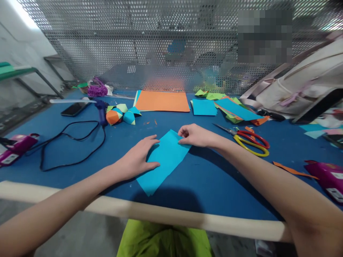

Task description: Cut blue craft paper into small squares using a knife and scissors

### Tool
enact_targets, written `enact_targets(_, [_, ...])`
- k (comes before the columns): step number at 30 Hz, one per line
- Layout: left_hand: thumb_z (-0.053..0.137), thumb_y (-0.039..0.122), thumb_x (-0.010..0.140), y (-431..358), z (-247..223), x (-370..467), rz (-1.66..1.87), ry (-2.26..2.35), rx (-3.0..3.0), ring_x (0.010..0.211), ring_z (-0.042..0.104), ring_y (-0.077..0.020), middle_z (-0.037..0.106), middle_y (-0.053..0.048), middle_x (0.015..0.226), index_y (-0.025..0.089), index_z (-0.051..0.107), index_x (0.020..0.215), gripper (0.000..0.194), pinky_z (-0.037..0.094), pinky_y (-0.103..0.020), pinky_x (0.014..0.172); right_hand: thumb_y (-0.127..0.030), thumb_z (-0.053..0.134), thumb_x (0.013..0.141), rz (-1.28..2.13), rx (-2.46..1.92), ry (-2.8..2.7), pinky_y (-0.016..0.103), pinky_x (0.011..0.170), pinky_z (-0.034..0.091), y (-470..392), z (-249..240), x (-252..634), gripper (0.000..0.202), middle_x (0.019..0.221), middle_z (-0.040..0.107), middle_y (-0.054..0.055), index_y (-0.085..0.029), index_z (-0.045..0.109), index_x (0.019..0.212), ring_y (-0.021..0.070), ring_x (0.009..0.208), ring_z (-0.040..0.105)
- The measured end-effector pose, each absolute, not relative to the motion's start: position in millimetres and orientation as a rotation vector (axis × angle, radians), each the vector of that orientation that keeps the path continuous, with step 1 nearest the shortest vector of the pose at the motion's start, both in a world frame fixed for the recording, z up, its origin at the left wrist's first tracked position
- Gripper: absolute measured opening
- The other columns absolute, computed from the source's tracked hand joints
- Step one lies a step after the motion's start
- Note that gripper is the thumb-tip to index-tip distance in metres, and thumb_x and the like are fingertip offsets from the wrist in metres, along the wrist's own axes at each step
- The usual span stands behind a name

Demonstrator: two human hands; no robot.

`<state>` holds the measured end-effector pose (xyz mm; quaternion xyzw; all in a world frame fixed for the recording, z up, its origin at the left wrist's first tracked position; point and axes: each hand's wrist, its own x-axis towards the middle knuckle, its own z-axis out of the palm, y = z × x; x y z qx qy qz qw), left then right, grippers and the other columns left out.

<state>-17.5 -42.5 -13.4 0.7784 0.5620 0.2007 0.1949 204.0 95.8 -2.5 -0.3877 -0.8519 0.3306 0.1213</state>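
Note:
A folded sheet of bright blue paper (167, 157) lies slanted on the blue table in front of me. My left hand (138, 157) rests along its left edge, thumb and fingers apart. At the paper's upper right corner, my right hand (195, 135) pinches the edge between thumb and fingers. To the right of that hand lie scissors (252, 142) with red and yellow handles. Beyond the hands sit folded paper pieces (123, 114) in orange, blue and pale green.
Behind are an orange paper stack (162, 101), blue squares (204, 107) and mixed strips (237, 109). At left are a glue gun (102, 112), its looped cord, a phone (75, 109) and purple twine (97, 87). Magenta power strips (328, 178) flank the table; a bag (300, 78) stands back right.

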Motion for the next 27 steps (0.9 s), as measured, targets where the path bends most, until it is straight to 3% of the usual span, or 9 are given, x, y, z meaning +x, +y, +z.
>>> enact_targets(7, [0.064,0.043,0.078,-29.6,-5.9,-21.2,0.842,1.698,1.815,0.117,0.059,-0.0289,0.059,-0.013,0.13,0.02,0.045,0.133,0.062,0.048,-0.045,0.098,-0.041,0.064,0.068,1.024,-0.994,-2.143,0.029,0.06,0.039,97.9,2.0,198.4,0.024,0.071,0.056,-0.001,-0.02,0.06,0.077,0.0136,0.064,0.047])
enact_targets(10, [0.066,0.037,0.074,-20.8,-2.1,-25.1,0.902,1.7,1.653,0.096,0.064,-0.0239,0.065,-0.007,0.104,0.017,0.048,0.13,0.062,0.052,-0.038,0.083,-0.043,0.066,0.066,1.086,-0.981,-1.998,0.03,0.06,0.039,100.6,-0.1,198.3,0.027,0.074,0.057,0.0,-0.02,0.062,0.08,0.0137,0.065,0.047])
enact_targets(13, [0.071,0.033,0.069,-13.8,3.5,-27.1,0.881,1.629,1.436,0.075,0.063,-0.0181,0.062,0.0,0.08,0.018,0.055,0.122,0.057,0.05,-0.031,0.067,-0.039,0.071,0.062,1.169,-0.952,-1.819,0.03,0.063,0.041,102.8,-2.6,198.5,0.026,0.073,0.06,0.0,-0.02,0.063,0.077,0.0135,0.066,0.05])
enact_targets(20, [0.082,0.025,0.057,7.3,9.2,-27.4,0.959,1.379,1.123,0.078,0.067,-0.0175,0.071,-0.002,0.088,0.018,0.063,0.093,0.041,0.054,-0.033,0.075,-0.041,0.073,0.066,1.217,-0.845,-1.654,0.035,0.077,0.05,109.1,-1.7,200.8,0.028,0.084,0.068,0.002,-0.02,0.064,0.084,0.0158,0.077,0.061])
enact_targets(27, [0.078,0.026,0.062,14.2,-2.8,-43.3,1.122,1.51,1.195,0.079,0.063,-0.0156,0.066,0.001,0.086,0.019,0.061,0.096,0.038,0.05,-0.03,0.074,-0.039,0.063,0.08,0.829,-0.994,-1.939,0.043,0.092,0.05,103.9,10.9,227.2,0.031,0.107,0.071,0.009,-0.018,0.066,0.103,0.0226,0.098,0.065])
